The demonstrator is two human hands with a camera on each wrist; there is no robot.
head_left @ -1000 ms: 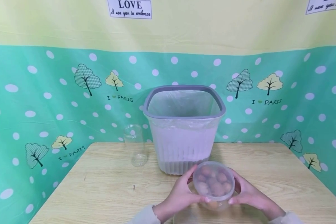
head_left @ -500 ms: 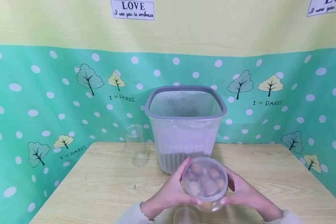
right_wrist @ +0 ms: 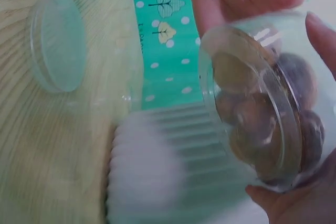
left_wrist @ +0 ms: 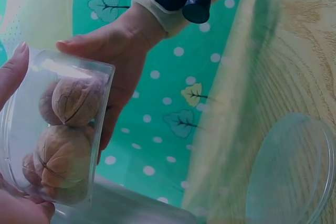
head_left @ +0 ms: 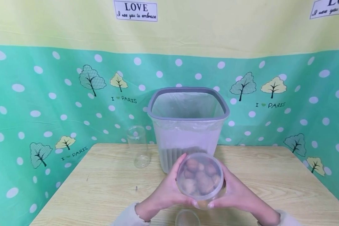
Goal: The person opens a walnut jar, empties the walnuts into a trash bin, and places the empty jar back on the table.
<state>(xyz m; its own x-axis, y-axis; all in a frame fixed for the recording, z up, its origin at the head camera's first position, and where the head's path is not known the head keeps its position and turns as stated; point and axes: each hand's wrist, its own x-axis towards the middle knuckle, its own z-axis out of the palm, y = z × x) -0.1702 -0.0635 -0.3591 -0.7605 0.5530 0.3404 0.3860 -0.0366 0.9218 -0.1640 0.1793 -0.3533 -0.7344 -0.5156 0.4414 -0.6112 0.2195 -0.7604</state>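
Observation:
Both hands hold a clear round plastic jar of walnuts (head_left: 199, 175) between them, low in front of the bin. Its cloudy circular end faces up toward the head camera, and several walnuts show through it. My left hand (head_left: 169, 191) grips the jar's left side, thumb along the near edge. On the opposite side my right hand (head_left: 235, 191) grips it, thumb at the lower edge. The left wrist view shows walnuts (left_wrist: 63, 156) stacked behind the clear wall. Below the hands, a clear round lid (right_wrist: 59, 43) lies on the wooden table.
Behind the hands stands a pale bin (head_left: 183, 135) with a grey rim and a plastic liner. A tall clear cylinder (head_left: 138, 146) stands to its left near the table's back edge. One tiny dark object (head_left: 136, 188) lies on the table (head_left: 101, 188). A patterned cloth (head_left: 59, 103) surrounds the table.
Both hands have carried the walnut jar to the left and slightly upward, in front of the bin. The clear lid beneath shows more fully than a second ago.

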